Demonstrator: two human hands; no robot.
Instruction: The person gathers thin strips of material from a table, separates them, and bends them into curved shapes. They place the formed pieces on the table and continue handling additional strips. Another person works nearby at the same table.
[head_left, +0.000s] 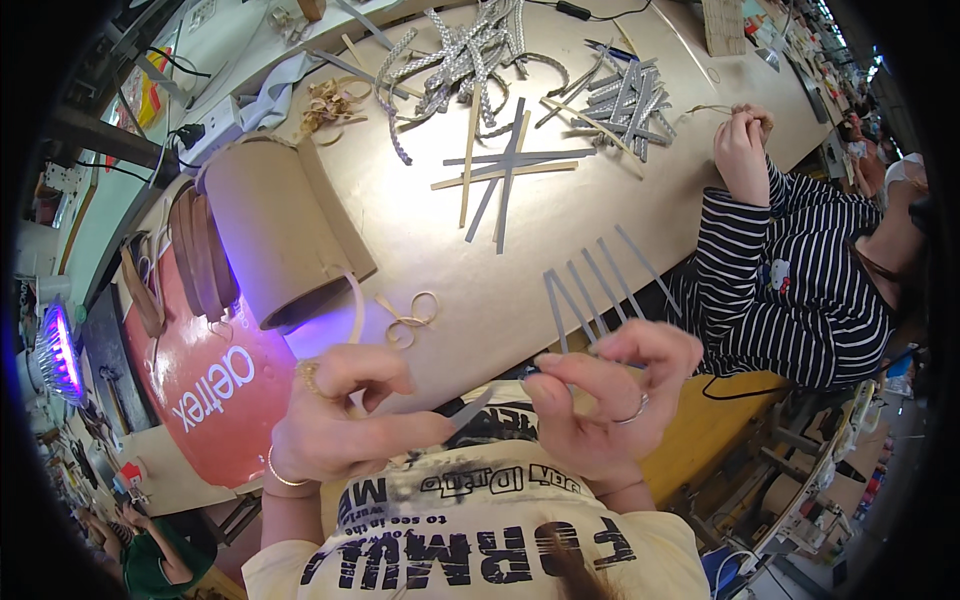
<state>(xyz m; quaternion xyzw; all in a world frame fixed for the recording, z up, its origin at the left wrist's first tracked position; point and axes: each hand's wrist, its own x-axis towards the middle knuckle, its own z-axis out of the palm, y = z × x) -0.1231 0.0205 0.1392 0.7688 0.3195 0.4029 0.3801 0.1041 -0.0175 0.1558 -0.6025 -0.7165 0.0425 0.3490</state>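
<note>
My left hand point(345, 425), with a ring and a bracelet, is closed in front of my shirt. A short grey strip point(472, 408) sticks out past its thumb tip, pointing toward my right hand. My right hand point(620, 385), also ringed, is closed, thumb and fingers bent together. Something small and dark shows at its fingertips, too small to name. Just beyond this hand, several narrow grey strips point(590, 275) lie side by side at the table's near edge. Farther off, grey and tan strips point(510, 160) lie crossed over each other.
A brown cardboard-like tube point(285, 225) lies at left, near a red printed sheet point(215, 390) and brown straps point(200, 250). Braided silvery cords point(465, 60) and a strip pile point(630, 105) are at the back. A person in a striped top point(790, 270) works at right. A purple-lit lamp point(60, 350) stands left.
</note>
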